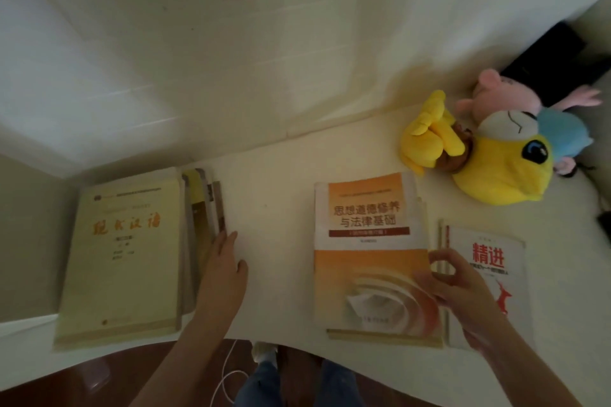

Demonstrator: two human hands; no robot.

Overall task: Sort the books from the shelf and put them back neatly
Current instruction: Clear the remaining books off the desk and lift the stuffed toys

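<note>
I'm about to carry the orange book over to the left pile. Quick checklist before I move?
1. Right hand grip on orange book: ok, fingers pinch its right edge.
2. Only the top book pinched: cannot tell; more lie beneath.
3. Left hand steadying leaning books: ok, flat against them.
4. Table between the piles: ok, nothing in the way.
5. Left pile tidy: not ok, books lean beside the pale yellow book.
6. Plush toys off the path: ok, back right.
</note>
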